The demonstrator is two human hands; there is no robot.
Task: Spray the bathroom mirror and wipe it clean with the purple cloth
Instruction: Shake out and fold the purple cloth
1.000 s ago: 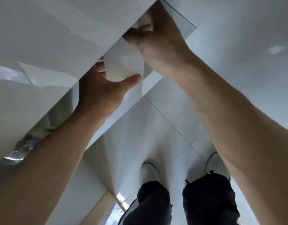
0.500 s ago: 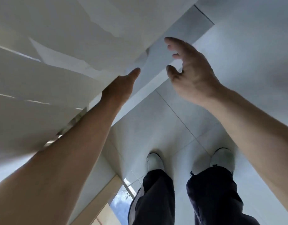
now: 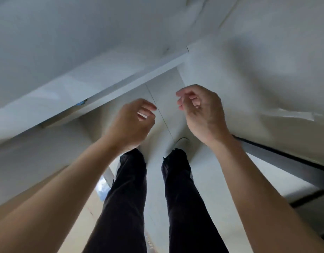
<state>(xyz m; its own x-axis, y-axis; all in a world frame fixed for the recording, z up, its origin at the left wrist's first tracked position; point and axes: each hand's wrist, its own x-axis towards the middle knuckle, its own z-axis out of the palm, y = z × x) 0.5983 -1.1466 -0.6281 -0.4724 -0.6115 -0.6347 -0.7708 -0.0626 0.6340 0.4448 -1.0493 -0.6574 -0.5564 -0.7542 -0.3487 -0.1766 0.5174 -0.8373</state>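
1. L hand (image 3: 130,123): fingers (image 3: 148,106) loosely curled, nothing in it. Held in the air just above my trouser legs (image 3: 126,198), left side. Some blur.
2. R hand (image 3: 203,114): likewise slack, fingers bent in, holding nothing. In the air above the legs, right side. Clear gap btwn the two hands; neither touches anything.
3. Forearms: both bare, coming in from the bottom corners, one either side of the legs.
4. Legs: dark trousers, side by side, centre. White shoe (image 3: 182,143) at the end of the R leg; the L foot is hid behind my L hand.
5. Floor (image 3: 163,92): pale tiles w/ a thin joint line, beyond the legs.
6. White ledge (image 3: 121,86): slants across beyond & left of the legs; small blue bit (image 3: 80,102) at its lower edge.
7. Dark strip (image 3: 285,154): right of the legs.
8. Purple cloth, spray, mirror: can't place any from this view.
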